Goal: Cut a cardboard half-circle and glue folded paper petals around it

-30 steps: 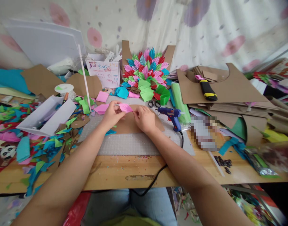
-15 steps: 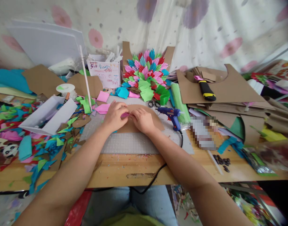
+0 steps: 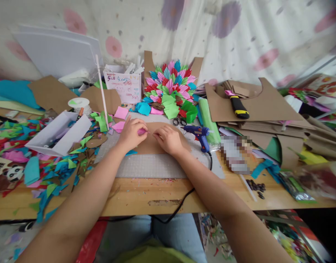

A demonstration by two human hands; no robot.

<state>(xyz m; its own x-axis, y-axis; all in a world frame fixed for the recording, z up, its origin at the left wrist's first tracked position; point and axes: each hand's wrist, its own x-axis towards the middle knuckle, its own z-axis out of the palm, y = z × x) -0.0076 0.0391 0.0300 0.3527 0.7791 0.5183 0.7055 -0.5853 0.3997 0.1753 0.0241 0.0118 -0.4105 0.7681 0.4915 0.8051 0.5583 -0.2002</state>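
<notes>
My left hand (image 3: 132, 133) pinches a small piece of pink crepe paper (image 3: 142, 131) between thumb and fingers. Just to its right, with a small gap between, my right hand (image 3: 168, 138) has its fingertips pressed together; whatever they hold, if anything, is too small to make out. Beneath both hands lies a curved piece of brown cardboard (image 3: 147, 148) on a grey cutting mat (image 3: 154, 168). A blue strip of paper (image 3: 131, 152) shows under my left wrist. Close to my right hand, a blue glue gun (image 3: 199, 136) rests on the mat.
Colourful folded-paper petals (image 3: 172, 80) stand at the back. To the left are a white box (image 3: 60, 135) and many paper scraps (image 3: 58, 171). A yellow-black cutter (image 3: 239, 106) lies on stacked cardboard (image 3: 255, 106) at right. The glue gun's cord (image 3: 181, 208) hangs over the table edge.
My hands have moved slightly apart, and the fingertips that were together over the cardboard now have a gap between them. The pink paper stays in my left hand.
</notes>
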